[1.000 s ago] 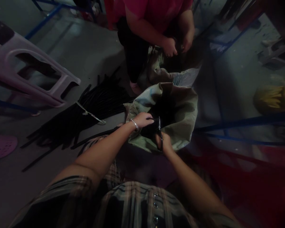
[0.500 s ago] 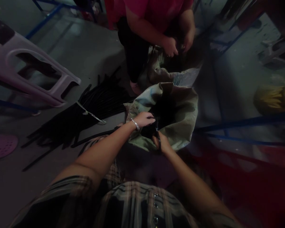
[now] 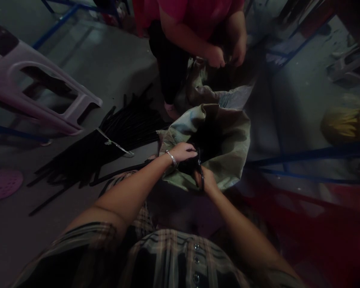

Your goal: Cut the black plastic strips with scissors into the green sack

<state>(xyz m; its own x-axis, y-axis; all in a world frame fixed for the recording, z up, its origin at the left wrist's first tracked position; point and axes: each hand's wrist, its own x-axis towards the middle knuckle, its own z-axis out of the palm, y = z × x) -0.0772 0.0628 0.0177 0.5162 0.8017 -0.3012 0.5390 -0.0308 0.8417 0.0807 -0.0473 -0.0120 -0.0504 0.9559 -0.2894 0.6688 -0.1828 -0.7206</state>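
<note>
Our right grip (image 3: 207, 179) pinching a black strip (image 3: 200, 170), left grip (image 3: 182, 152) pressed beside it.
The strip sits in the mouth of a woven sack (image 3: 231, 148); more black strips (image 3: 129, 132) lie on the floor (image 3: 108, 68), a co-worker's hands (image 3: 226, 56) beyond.

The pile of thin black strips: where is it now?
The pile of thin black strips lies on the grey floor in the head view, left of the green woven sack, below a lilac plastic stool.

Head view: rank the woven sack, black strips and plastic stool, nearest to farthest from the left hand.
From the left hand:
1. Woven sack: right at the hand, at the sack's mouth.
2. Black strips: on the floor, to the hand's left.
3. Plastic stool: farther left, beyond the strips.
</note>
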